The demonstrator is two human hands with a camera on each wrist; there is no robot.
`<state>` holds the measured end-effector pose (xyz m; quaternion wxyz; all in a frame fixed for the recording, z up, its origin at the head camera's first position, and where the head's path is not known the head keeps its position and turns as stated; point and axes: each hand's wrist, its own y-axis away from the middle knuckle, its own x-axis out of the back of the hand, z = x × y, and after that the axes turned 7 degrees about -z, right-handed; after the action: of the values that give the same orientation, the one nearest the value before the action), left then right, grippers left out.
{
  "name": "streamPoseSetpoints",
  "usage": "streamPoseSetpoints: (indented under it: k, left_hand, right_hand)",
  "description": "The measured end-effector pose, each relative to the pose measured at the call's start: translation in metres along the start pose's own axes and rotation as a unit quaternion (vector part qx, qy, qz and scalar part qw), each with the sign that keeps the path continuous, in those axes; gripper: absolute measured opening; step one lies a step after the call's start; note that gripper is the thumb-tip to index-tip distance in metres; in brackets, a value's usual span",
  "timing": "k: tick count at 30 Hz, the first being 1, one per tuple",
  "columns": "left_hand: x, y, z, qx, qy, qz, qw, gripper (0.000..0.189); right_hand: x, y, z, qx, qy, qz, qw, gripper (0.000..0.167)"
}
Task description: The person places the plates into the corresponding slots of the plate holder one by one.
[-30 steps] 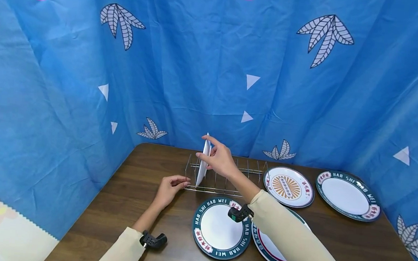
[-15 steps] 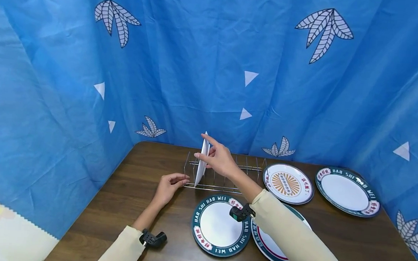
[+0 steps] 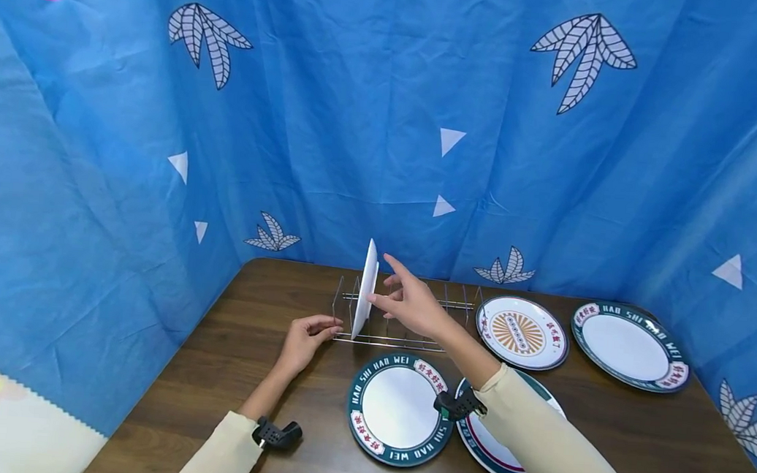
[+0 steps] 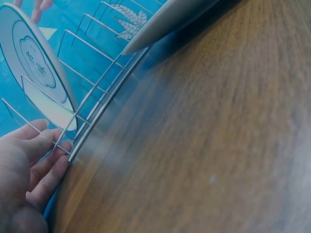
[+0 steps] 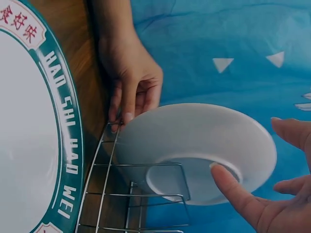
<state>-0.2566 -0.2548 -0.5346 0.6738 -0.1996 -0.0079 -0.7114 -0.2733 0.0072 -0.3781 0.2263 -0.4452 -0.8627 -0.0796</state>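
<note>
One white plate (image 3: 364,294) stands on edge between the upright wires of the wire rack (image 3: 397,340), near its left end. The left hand (image 3: 303,342) pinches the rack's front left corner, while the right hand (image 3: 416,306), fingers spread, is just beside the plate; whether they touch cannot be told. A green-rimmed plate (image 3: 401,411) lies flat on the worktop (image 3: 224,372) before the rack.

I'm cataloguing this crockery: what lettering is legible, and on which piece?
"HAO SHI HAO WEI": front green-rimmed plate
"食好味": its red-edged label, cut off in the right wrist view
"HAO SHI": far-right plate
Too small or blurred: markings on the sunburst plate, partly covered plate and upright plate
</note>
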Motion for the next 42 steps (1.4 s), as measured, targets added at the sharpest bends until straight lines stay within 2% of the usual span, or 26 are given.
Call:
streamPoseSetpoints:
  k: [8,17,22,27,30,31,34,37,38,42]
  left_hand:
    - [0.000,0.001,0.000,-0.001,-0.005,-0.001,1.0000,0.014]
    - [0.000,0.002,0.000,0.006,0.002,0.000,1.0000,0.013]
    - [0.000,0.002,0.002,0.014,-0.003,0.007,0.9999,0.013]
    - [-0.001,0.002,0.003,0.018,-0.001,0.002,0.9998,0.015]
    - [0.000,0.004,0.017,0.023,0.000,-0.007,0.9997,0.016]
    - [0.000,0.004,0.018,0.018,-0.003,-0.008,0.9998,0.015]
    - [0.001,0.006,0.034,0.016,-0.002,-0.014,0.9998,0.015]
    - [0.001,0.005,0.034,0.011,0.000,-0.014,0.9998,0.015]
    - [0.000,0.006,0.039,0.014,0.003,-0.013,0.9998,0.015]
    - [-0.001,0.007,0.035,0.017,0.004,-0.001,0.9999,0.014]
  right_hand:
    - [0.020,0.037,0.001,0.032,-0.042,0.020,0.9984,0.079]
    - [0.053,0.075,0.009,0.035,-0.061,0.063,0.9956,0.078]
    - [0.073,0.092,0.011,0.036,-0.044,0.096,0.9938,0.075]
    - [0.092,0.108,0.015,0.015,-0.015,0.131,0.9912,0.076]
    - [0.102,0.117,0.016,0.010,-0.016,0.150,0.9884,0.079]
    - [0.106,0.120,0.017,0.013,-0.021,0.157,0.9873,0.081]
    - [0.115,0.127,0.019,0.025,-0.033,0.177,0.9833,0.084]
    - [0.124,0.135,0.023,0.032,-0.030,0.197,0.9794,0.085]
    - [0.127,0.137,0.024,0.033,-0.028,0.203,0.9783,0.085]
    - [0.138,0.148,0.034,0.031,-0.023,0.221,0.9745,0.083]
